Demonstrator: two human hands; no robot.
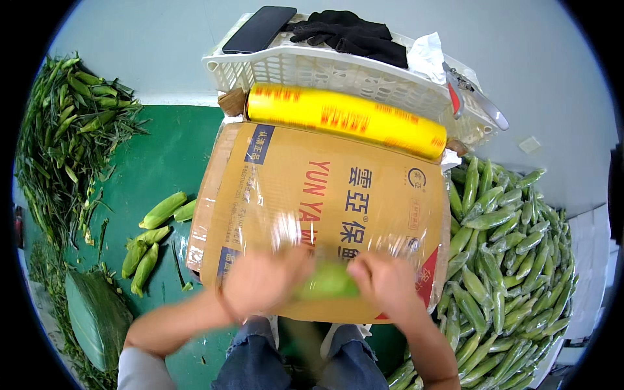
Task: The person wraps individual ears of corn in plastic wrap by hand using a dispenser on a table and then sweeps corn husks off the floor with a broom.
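A green ear of corn [330, 281], smeared by motion, is between my two hands over the near part of a brown cardboard box [279, 175]. My left hand [263, 281] is closed at the corn's left end, and my right hand [388, 281] is closed at its right end. Both hands are blurred, so single fingers are hard to make out. Shiny clear film stretches over the box top under the hands. Across the box's far edge lies a yellow roll of cling film [348, 120], with a brown core end sticking out on each side.
Several unwrapped corn ears [144, 259] lie on the green surface [175, 133] at left, near a heap of husks [78, 136]. A big pile of film-wrapped corn [500, 266] fills the right. Behind the roll, a white plastic basket [292, 68] carries a phone [260, 29] and black gloves [351, 36].
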